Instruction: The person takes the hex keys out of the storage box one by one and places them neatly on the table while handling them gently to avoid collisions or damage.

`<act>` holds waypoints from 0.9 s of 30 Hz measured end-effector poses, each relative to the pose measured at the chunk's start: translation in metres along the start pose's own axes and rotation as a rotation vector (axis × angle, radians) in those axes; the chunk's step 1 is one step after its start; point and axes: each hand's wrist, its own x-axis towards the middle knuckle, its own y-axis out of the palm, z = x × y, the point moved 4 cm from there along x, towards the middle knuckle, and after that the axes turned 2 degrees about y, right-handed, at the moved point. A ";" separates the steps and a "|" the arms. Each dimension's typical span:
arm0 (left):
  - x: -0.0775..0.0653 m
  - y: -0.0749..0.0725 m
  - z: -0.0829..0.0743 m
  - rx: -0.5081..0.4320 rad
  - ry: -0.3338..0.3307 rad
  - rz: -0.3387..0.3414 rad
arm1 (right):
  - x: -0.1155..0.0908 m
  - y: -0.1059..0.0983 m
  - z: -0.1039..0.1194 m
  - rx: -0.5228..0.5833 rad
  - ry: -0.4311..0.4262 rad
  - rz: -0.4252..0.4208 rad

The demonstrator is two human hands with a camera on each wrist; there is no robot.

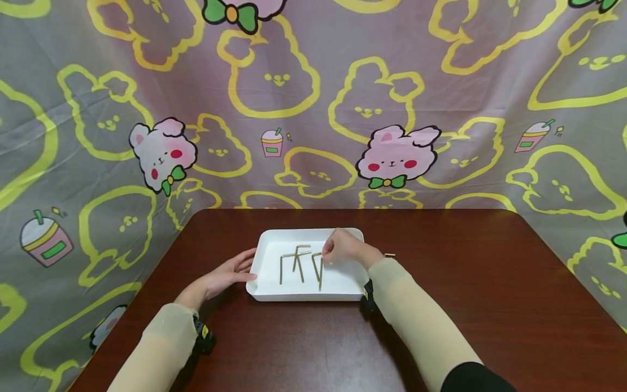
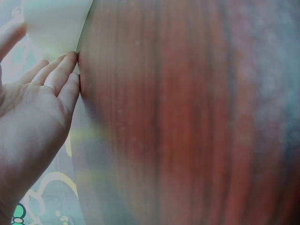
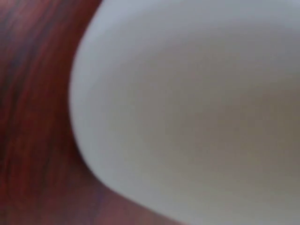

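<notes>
White tray point(image 1: 313, 297) with brassy L-keys point(image 1: 281, 271) between straight-fingered left hand point(image 1: 225, 276) and right hand point(image 1: 346, 247), grip unclear

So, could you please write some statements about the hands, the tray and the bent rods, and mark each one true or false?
1. The white tray stands on the brown table. True.
2. The metal rods are all straight. False: they are L-shaped, bent near one end.
3. The left hand touches the tray's left side. True.
4. The right hand rests on the table. False: it is over the tray, its fingers pinching one rod.
5. A patterned cloth hangs behind the table. True.
</notes>
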 end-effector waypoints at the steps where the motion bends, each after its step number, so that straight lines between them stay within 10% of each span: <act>1: 0.000 0.000 0.000 0.000 0.001 0.000 | 0.000 -0.001 0.001 0.006 0.007 -0.001; 27: -0.002 0.000 -0.004 -0.002 0.013 0.014 | -0.003 -0.037 0.019 -0.015 -0.026 -0.009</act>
